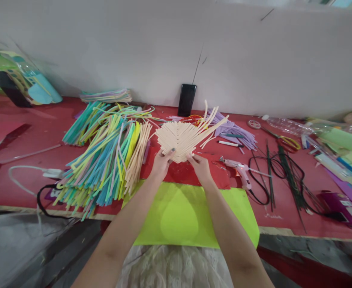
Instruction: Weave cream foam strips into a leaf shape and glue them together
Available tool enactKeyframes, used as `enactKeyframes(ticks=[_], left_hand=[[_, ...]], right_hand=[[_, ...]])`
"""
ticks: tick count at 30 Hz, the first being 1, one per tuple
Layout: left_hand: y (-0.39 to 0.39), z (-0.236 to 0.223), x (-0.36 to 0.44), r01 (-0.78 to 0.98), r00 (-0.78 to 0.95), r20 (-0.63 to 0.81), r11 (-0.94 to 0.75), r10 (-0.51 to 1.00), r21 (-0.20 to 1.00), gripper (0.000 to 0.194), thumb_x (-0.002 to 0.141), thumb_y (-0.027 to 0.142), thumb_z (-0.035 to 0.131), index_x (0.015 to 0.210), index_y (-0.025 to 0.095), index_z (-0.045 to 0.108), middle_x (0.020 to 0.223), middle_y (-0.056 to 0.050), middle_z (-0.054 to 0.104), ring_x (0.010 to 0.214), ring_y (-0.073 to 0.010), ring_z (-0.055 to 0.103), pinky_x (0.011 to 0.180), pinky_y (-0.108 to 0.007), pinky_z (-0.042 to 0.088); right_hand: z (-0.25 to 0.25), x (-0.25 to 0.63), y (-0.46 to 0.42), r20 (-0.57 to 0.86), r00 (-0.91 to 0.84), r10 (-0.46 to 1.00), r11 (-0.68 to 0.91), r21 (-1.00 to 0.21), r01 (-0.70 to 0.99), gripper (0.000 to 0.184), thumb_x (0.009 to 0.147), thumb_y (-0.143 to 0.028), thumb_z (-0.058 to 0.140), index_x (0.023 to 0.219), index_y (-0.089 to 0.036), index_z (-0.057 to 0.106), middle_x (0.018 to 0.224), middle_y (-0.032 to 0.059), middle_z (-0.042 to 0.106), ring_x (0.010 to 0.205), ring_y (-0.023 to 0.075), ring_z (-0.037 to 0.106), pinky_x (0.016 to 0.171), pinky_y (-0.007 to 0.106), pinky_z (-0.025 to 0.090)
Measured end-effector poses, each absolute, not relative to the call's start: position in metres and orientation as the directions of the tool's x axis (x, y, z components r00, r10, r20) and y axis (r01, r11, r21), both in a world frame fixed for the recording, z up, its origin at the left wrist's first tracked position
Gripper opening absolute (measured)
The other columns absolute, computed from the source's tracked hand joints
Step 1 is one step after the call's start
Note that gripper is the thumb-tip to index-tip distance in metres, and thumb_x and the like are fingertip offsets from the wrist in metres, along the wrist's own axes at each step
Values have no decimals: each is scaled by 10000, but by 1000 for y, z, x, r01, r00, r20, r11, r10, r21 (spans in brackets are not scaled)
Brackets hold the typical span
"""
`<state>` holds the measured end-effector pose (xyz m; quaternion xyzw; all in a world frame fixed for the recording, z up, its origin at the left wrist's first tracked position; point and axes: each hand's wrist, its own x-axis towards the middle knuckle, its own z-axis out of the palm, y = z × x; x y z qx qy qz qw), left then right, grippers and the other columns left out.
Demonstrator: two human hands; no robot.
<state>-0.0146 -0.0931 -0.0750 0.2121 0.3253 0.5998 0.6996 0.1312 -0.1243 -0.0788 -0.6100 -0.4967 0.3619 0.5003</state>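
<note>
Between my two hands is a cream leaf-shaped piece woven from pipe cleaners, its strips meeting in a braided line down the middle. Long loose ends fan out at its upper right. My left hand pinches its lower left edge, thumb on top. The lower right edge is gripped by the fingers of my right hand. Beneath it lie a red sheet and a bright yellow-green mat. A big heap of coloured pipe cleaners sits left of my left hand, with cream pipe cleaners along its right side.
A pink glue gun with a black cord lies to the right, near dark green stems and scissors. Behind are purple pipe cleaners, a marker and a phone against the wall. Bottles stand far left.
</note>
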Motion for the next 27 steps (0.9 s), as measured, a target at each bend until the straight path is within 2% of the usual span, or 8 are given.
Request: enactKeyframes(ticks=[6,16,22,24,27], left_hand=[[-94,-73,-13,-699,79,-200,198,977,687,357,555,150,836,874,169,678,938,-47,744,1027,-223,662,965,-388,480],[-93,-75,-12,-700,73,-212,202,974,685,348,566,134,829,879,167,680,938,-48,744,1031,-222,661,977,-391,473],[-92,-77,-14,-716,84,-222,214,971,664,346,578,128,826,889,172,680,956,-35,742,997,-195,670,959,-352,493],[-90,-79,-16,-725,96,-233,228,968,650,317,611,125,809,895,178,679,964,-31,740,978,-178,674,935,-319,507],[-90,-78,-20,-739,144,-246,270,958,617,225,696,130,754,902,180,679,954,-23,740,908,-137,686,859,-234,531]], right_hand=[[-82,131,-124,47,258,965,-15,-972,234,465,681,-627,619,603,-169,636,619,17,626,638,158,535,610,269,411],[-87,131,-122,49,275,960,-15,-974,224,476,681,-635,625,577,-170,623,567,2,590,600,142,506,581,258,386],[-89,132,-121,45,241,970,-1,-982,188,499,676,-672,614,590,-182,653,592,19,632,625,171,569,633,292,450],[-89,133,-120,33,215,976,6,-992,128,583,745,-722,487,655,-185,695,659,56,672,662,191,611,660,319,482],[-89,138,-119,11,207,978,17,-999,-27,678,839,-707,316,911,-175,730,854,104,716,756,199,654,675,327,509]])
